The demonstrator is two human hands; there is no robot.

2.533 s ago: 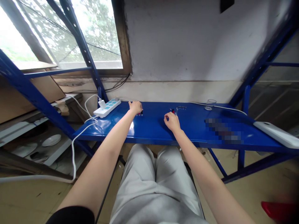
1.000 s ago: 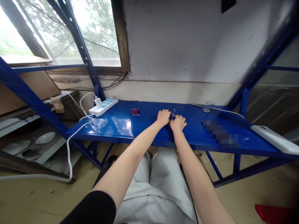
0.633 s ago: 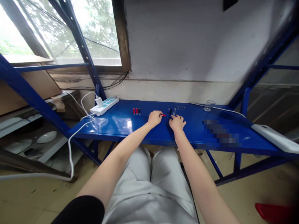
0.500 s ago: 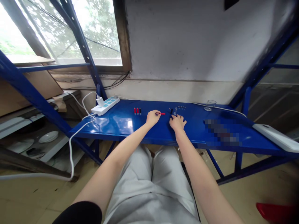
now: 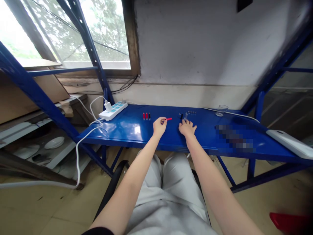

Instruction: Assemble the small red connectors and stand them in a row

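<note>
I sit at a blue metal shelf [image 5: 127, 130]. My left hand [image 5: 159, 125] is closed in a pinch on a small red stick-like piece [image 5: 168, 119], held just above the shelf. My right hand [image 5: 187, 126] rests on the shelf with its fingers spread, fingertips by a small black piece [image 5: 181, 116] and a clear one [image 5: 186, 115]. To the left stand three small pieces in a row [image 5: 146, 116], red and black. A row of tiny dark bits [image 5: 192, 112] lies behind my right hand.
A white power strip [image 5: 112, 110] with a plugged charger and white cable sits at the shelf's left back corner. A small glass [image 5: 221, 109] stands at the back right, a white flat device [image 5: 290, 142] at the far right. Blue rack posts flank the shelf; dishes lie low left.
My left hand went from the row of pieces at left over to my right hand, picked up the red piece and has drawn it back leftward. My right hand stayed nearly still.
</note>
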